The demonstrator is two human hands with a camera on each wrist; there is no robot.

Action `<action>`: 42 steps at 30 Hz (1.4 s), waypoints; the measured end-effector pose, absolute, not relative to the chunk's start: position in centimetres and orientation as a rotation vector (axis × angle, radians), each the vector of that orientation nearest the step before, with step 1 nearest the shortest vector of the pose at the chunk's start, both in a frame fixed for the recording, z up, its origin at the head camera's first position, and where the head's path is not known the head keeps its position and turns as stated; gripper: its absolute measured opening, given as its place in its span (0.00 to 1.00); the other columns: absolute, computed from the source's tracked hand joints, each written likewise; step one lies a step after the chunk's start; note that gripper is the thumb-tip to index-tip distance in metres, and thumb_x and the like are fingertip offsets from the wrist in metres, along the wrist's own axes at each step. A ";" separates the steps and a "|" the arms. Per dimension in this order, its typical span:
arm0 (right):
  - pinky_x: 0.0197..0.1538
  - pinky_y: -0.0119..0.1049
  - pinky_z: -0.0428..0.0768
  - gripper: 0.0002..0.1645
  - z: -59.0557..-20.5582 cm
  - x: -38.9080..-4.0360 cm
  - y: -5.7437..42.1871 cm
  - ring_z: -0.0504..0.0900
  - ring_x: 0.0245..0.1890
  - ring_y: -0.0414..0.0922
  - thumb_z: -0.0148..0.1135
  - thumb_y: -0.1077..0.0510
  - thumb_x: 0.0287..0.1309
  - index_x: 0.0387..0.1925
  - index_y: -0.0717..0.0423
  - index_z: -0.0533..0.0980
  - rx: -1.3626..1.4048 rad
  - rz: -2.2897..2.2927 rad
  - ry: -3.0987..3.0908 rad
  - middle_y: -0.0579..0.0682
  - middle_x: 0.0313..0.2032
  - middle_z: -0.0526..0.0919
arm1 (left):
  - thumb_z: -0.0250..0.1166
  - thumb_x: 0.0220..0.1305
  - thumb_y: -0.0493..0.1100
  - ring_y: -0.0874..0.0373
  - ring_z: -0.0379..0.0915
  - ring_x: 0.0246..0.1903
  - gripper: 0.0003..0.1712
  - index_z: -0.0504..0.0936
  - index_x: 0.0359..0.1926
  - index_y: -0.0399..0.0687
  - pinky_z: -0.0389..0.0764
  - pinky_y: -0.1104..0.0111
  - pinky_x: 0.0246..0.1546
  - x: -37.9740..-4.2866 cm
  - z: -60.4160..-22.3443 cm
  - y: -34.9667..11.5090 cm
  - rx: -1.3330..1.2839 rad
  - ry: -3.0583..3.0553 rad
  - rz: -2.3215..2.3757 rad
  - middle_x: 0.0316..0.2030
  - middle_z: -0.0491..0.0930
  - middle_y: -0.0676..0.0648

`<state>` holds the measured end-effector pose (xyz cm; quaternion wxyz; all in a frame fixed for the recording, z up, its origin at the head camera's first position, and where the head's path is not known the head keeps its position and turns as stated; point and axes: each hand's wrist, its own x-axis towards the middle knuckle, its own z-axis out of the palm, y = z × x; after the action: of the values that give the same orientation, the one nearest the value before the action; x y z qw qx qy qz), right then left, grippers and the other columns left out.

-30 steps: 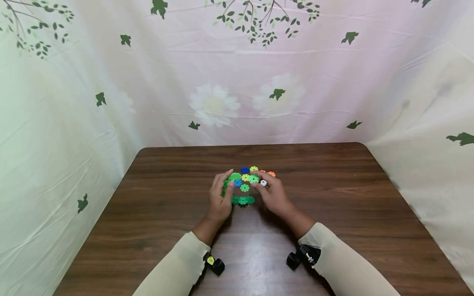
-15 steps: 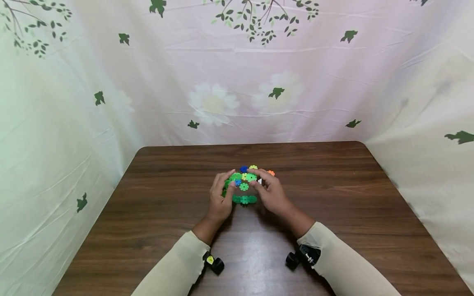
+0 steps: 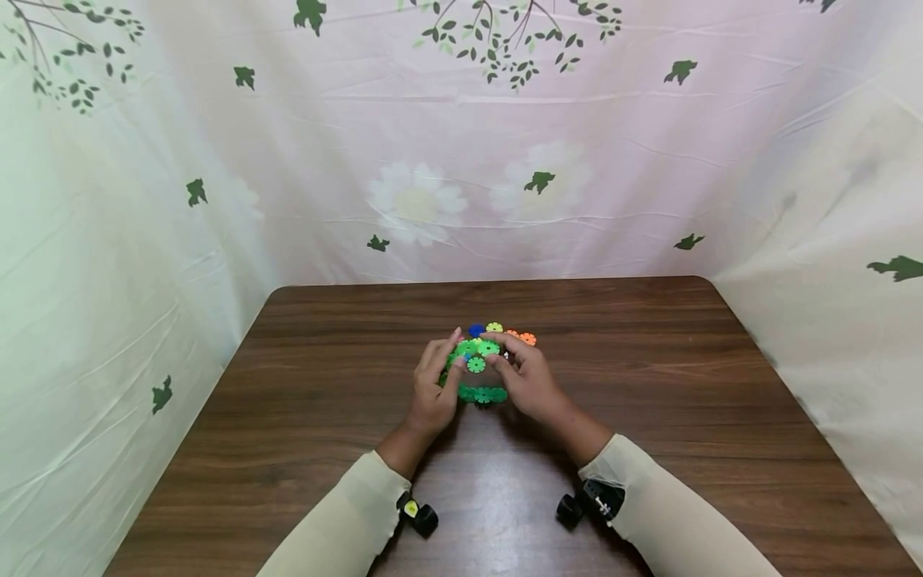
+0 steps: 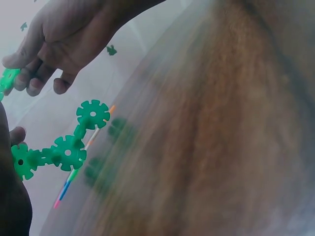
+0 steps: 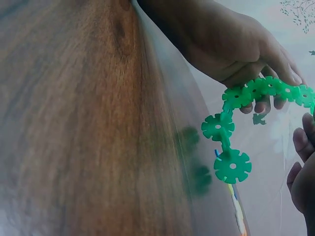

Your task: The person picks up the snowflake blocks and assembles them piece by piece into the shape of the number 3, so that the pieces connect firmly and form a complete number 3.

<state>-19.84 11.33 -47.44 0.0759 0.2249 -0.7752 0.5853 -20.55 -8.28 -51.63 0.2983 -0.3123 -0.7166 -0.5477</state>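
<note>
A curved chain of interlocking green notched discs (image 5: 233, 166) hangs between both hands, its near end lowest in the head view. My left hand (image 3: 435, 393) grips the chain along its left side, fingers behind and thumb in front. Opposite, my right hand (image 3: 532, 378) pinches a green disc (image 3: 489, 348) between thumb and index finger, close against the chain's upper end. The left wrist view shows the right hand's remaining fingers loosely bent below that disc. Another green disc (image 3: 476, 365) shows between the two thumbs. The hands partly hide where the pieces meet.
Loose discs lie on the brown wooden table (image 3: 303, 385) beyond the hands: a dark blue disc (image 3: 477, 330), a yellow disc (image 3: 493, 327) and an orange disc (image 3: 528, 339) among them. A leaf-printed cloth (image 3: 461, 160) hangs behind the table.
My left hand has shifted slightly right with the chain, closer to the right hand. The chain's near end has swung right, and the light blue disc behind is now mostly covered.
</note>
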 end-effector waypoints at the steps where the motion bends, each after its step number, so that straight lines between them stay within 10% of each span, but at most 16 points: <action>1: 0.35 0.30 0.74 0.22 -47.5 -19.8 11.3 0.71 0.29 0.37 0.61 0.64 0.79 0.68 0.63 0.79 0.675 1.764 -2.327 0.63 0.37 0.79 | 0.60 0.74 0.21 0.45 0.81 0.48 0.29 0.73 0.74 0.26 0.82 0.72 0.56 -20.5 -51.6 -8.3 -0.830 -1.915 -1.461 0.58 0.81 0.31; 11: 0.35 0.29 0.73 0.21 -47.4 -19.6 11.1 0.71 0.26 0.36 0.58 0.64 0.80 0.69 0.65 0.79 0.646 1.834 -2.333 0.50 0.25 0.70 | 0.60 0.74 0.21 0.57 0.78 0.50 0.25 0.73 0.70 0.19 0.79 0.77 0.57 -20.3 -51.4 -8.1 -0.858 -1.908 -1.508 0.55 0.78 0.27; 18: 0.37 0.29 0.74 0.21 -47.8 -19.5 10.9 0.74 0.29 0.42 0.58 0.64 0.79 0.67 0.67 0.80 0.647 1.864 -2.283 0.48 0.24 0.70 | 0.62 0.70 0.19 0.50 0.77 0.33 0.28 0.73 0.70 0.20 0.82 0.73 0.39 -20.4 -51.6 -7.9 -0.880 -1.862 -1.508 0.50 0.81 0.29; 28: 0.46 0.28 0.82 0.22 -47.6 -19.2 10.9 0.84 0.43 0.39 0.59 0.63 0.79 0.67 0.68 0.80 0.624 1.896 -2.262 0.70 0.51 0.88 | 0.62 0.70 0.19 0.50 0.77 0.33 0.27 0.72 0.69 0.17 0.81 0.74 0.39 -20.4 -51.7 -7.6 -0.871 -1.848 -1.507 0.49 0.82 0.28; 42: 0.37 0.30 0.77 0.21 -48.0 -19.0 10.2 0.79 0.33 0.43 0.62 0.66 0.76 0.64 0.74 0.79 0.607 1.901 -2.163 0.70 0.35 0.83 | 0.60 0.71 0.18 0.49 0.78 0.36 0.25 0.71 0.67 0.13 0.82 0.73 0.41 -20.1 -51.8 -7.4 -0.873 -1.847 -1.499 0.52 0.82 0.25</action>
<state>-18.96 10.17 -48.05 0.0993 0.2052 -0.7314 0.6428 -20.10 -7.37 -51.79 0.2993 -0.3288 -0.6955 -0.5645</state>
